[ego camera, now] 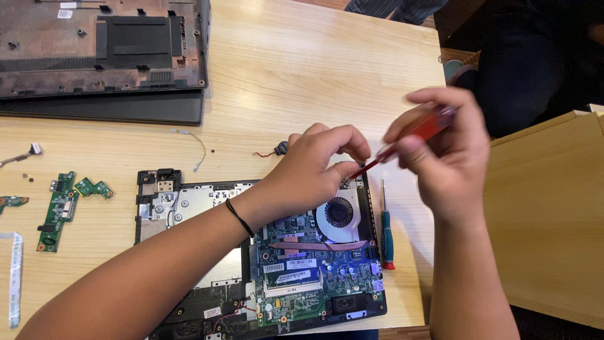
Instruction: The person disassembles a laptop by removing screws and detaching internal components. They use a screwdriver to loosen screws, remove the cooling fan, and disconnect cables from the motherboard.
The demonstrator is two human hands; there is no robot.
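**Trainee:** How do I drive this screw cleanly?

**Technician:** I keep the red-handled screwdriver with the thin metal shaft (402,140) in line with the screw axis, press down lightly and turn slowly, so the tip should not cam out. My right hand (448,151) is closed around the translucent red handle, fingers curled tight. The shaft slants down and left toward the top right corner of the opened black laptop chassis with its green circuit board (296,264).

**Trainee:** And the other hand?

**Technician:** My left hand (314,165) is nearly closed, fingertips pinched together at the tip of the shaft, steadying it just above the round black cooling fan in its silver housing (340,213). Whether the fingertips also grip a screw I cannot tell; the tip itself is hidden under them. My judgement: guide with the left hand only, and let the right hand supply the torque.

**Trainee:** Where is the spare tool?

**Technician:** A second screwdriver with a teal and red handle (386,236) lies on the pale wooden worktop (302,69), just beside the right edge of the chassis. Keep loose parts well apart from the work: the small green circuit boards (63,204) lie to the left, and the removed dark laptop bottom cover (104,56) rests at the far left corner.
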